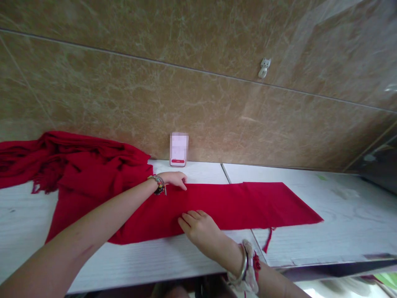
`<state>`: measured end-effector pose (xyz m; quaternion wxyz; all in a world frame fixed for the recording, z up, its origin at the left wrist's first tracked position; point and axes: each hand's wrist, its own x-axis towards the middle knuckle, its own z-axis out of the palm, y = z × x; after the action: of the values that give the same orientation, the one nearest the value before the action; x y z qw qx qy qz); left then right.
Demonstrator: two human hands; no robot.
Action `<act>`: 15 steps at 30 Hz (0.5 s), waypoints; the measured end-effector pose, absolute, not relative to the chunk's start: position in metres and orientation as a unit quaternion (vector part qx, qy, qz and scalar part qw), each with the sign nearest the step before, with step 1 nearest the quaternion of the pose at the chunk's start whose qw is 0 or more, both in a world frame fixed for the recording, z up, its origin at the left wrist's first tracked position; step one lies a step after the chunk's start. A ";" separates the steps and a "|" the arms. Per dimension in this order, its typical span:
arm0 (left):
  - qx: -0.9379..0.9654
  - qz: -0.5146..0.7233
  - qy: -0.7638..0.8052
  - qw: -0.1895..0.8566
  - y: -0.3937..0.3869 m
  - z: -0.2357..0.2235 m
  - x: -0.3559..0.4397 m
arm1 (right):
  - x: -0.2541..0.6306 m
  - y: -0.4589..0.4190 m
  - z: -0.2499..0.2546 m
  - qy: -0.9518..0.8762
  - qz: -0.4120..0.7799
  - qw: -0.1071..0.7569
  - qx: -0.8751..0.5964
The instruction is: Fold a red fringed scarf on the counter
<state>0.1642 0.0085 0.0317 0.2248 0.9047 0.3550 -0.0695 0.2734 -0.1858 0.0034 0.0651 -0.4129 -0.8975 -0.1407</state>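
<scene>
A red scarf [217, 203] with tasselled ends lies lengthwise on the white wood-grain surface. To the right it forms a flat folded strip ending in a slanted point, and a short tassel [268, 241] sticks out under its near edge. On the left the rest is a loose heap of red cloth [96, 165]. My left hand [174, 179] is at the strip's far edge, its fingers curled and closed on the cloth there. Nearer to me, my right hand [201, 229] rests on the strip with its fingers lying flat.
A phone [178, 150] with a lit, partly blurred screen leans upright against the brown tiled wall [198, 95]. Higher on the wall is a small white cat-shaped hook [264, 68]. The white surface [310, 244] has a seam and a front edge close to me.
</scene>
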 end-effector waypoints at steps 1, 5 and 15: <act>0.901 -0.064 0.352 0.245 0.011 0.031 0.164 | 0.275 -0.186 0.002 -0.892 -0.152 0.072 -0.420; 0.880 -0.042 0.348 0.319 0.018 0.026 0.165 | 0.280 -0.187 0.000 -0.877 -0.183 0.082 -0.437; 0.804 0.042 0.366 0.466 0.021 0.023 0.168 | 0.298 -0.196 0.009 -0.869 -0.230 0.087 -0.429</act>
<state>0.1684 0.0211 0.0230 0.4665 0.8042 0.3660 0.0423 0.2976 -0.1961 0.0092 0.0869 -0.4286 -0.8694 -0.2302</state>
